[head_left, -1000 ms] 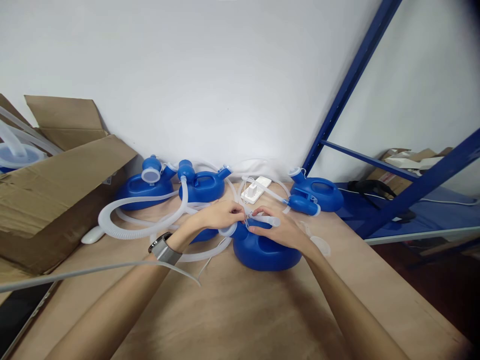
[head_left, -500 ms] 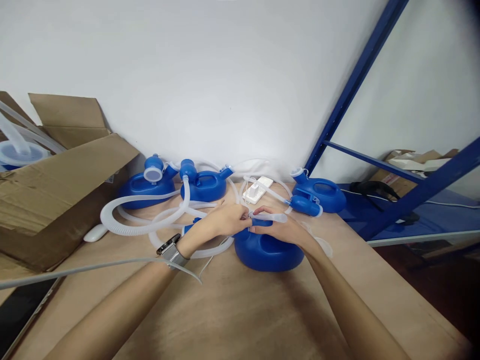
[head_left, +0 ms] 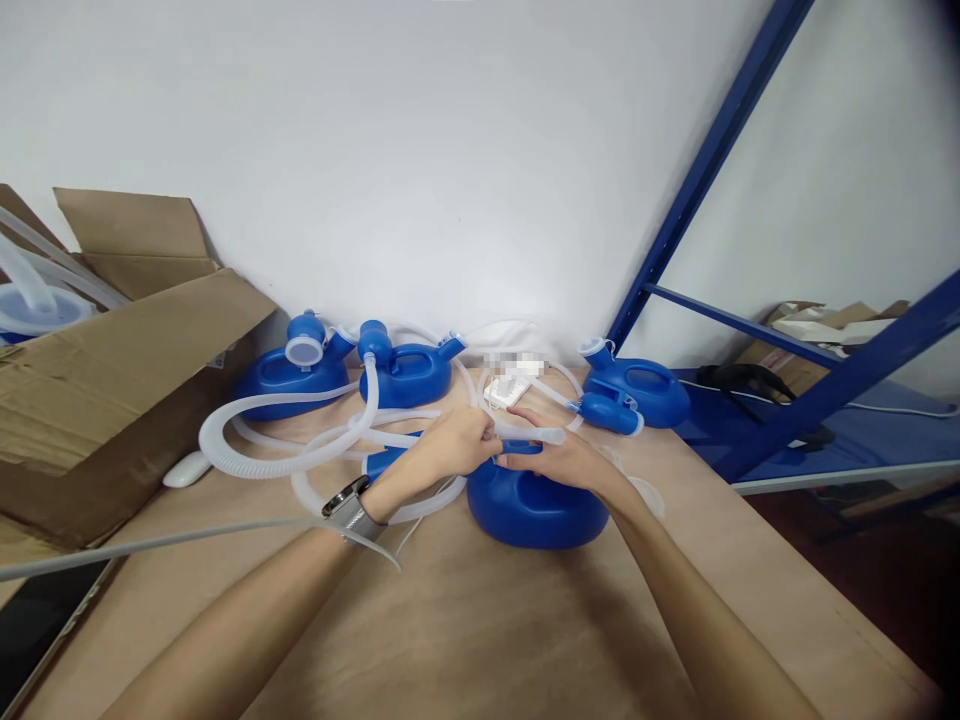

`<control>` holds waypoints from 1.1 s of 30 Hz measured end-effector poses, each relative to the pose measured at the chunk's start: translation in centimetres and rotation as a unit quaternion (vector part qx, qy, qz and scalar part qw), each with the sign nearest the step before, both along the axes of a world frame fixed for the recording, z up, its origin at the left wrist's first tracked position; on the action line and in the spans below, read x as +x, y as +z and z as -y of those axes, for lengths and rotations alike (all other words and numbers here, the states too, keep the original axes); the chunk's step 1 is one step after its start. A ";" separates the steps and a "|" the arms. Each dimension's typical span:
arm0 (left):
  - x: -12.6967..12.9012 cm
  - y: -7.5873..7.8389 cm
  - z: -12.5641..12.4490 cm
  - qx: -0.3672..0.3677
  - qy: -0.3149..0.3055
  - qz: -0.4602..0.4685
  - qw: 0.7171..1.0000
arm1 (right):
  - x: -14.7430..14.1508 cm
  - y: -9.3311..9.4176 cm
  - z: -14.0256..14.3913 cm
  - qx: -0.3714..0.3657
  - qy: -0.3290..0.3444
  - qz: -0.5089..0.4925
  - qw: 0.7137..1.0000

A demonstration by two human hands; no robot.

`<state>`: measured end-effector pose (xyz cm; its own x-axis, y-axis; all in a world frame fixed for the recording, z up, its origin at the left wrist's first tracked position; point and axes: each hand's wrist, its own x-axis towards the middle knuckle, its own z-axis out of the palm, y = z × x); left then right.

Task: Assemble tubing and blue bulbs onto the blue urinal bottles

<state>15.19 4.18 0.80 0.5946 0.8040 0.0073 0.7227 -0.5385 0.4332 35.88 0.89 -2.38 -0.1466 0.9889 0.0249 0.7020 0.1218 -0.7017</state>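
Brown tabletop (head_left: pixel 480 640) nearest; on it the blue jug (head_left: pixel 536 510), mid-table. Left hand (head_left: pixel 450 445) and right hand (head_left: pixel 562 460) meet over its top, fingers pinching a clear tube (head_left: pixel 536 435) from both sides. Looks like fitting the tube; next likely needs a steady push-in. Farther: corrugated hose (head_left: pixel 277 462), more blue jugs (head_left: pixel 405 372), cardboard box (head_left: pixel 112 370) far left.
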 end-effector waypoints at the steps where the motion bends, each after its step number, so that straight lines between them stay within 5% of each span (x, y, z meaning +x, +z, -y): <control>1: 0.0 0.0 0.0 0.001 0.000 0.002 1.000 | -0.1 0.1 0.1 -0.013 0.004 0.004 1.000; 14: -0.1 0.4 1.2 0.038 0.034 0.003 0.999 | -1.0 -0.8 0.3 0.040 -0.081 0.087 0.992; 20: -1.4 1.2 2.7 0.167 -0.003 0.010 0.986 | -0.9 -1.3 0.8 0.099 -0.073 0.081 0.989; 23: -3.4 1.1 3.7 0.284 -0.052 0.040 0.957 | -1.0 -1.5 1.3 0.125 -0.062 0.063 0.988; 27: -7.3 -1.0 5.5 0.455 -0.117 0.093 0.878 | -1.2 -1.5 1.9 0.142 -0.084 0.053 0.985; 33: -12.6 -6.0 8.0 0.386 -0.144 -0.024 0.911 | -0.9 -1.5 2.0 0.179 -0.112 0.016 0.977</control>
<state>2.58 -3.86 -5.20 0.7953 0.3805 0.4720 0.5109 -0.8398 -0.1837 34.99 -1.16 -3.87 0.0664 0.9249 0.3743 0.7596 0.1964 -0.6200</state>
